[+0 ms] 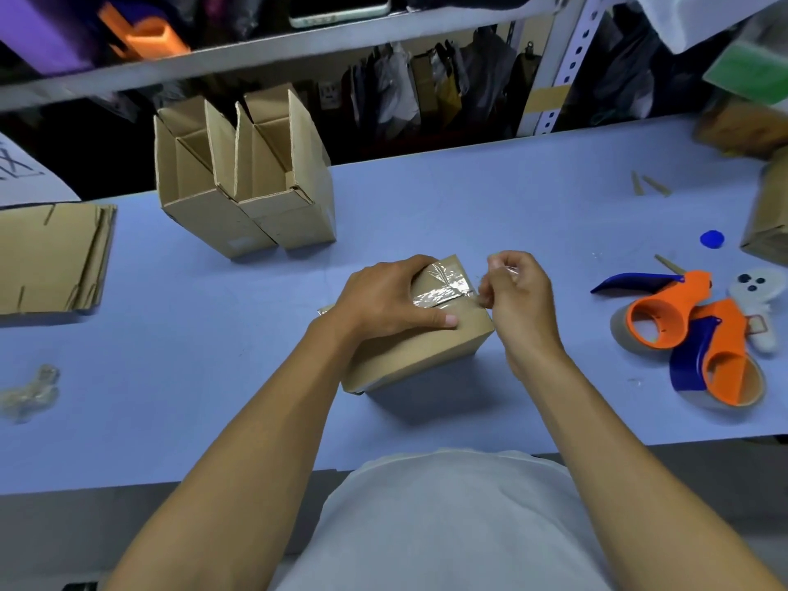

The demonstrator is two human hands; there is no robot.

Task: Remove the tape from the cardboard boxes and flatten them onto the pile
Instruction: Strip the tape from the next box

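White shirt (443, 526) at the bottom edge; both bare forearms reach forward over the pale blue table (213, 377).

Small taped cardboard box (420, 339) sits at table centre, just ahead of the body, turned at an angle. Left hand (383, 298) lies flat over its top, fingers spread and pressing down, thumb along the near upper face. Clear tape (443, 287) runs across the box top, wrinkled, its right end lifted off the corner. Right hand (518, 292) is just beside the box's right corner, fingers curled shut, thumb and forefinger pinching that loose end of tape.

Left, near edge: a crumpled wad of clear used tape (32, 392). Right: two orange-and-blue tape dispensers (682, 330), touching one another, with a white controller (759, 300) just behind them. A blue cap (711, 239) farther back.

Far left: pile of flattened cardboard (51, 258), lying flat at the table's edge. Beyond the hands: two open cardboard boxes (245, 185), flaps up, standing side by side and touching. Another brown box (767, 219) cut off at the right edge.

Behind the table: metal shelving (298, 49), an orange object (145, 36) on it, dark bags hanging below.
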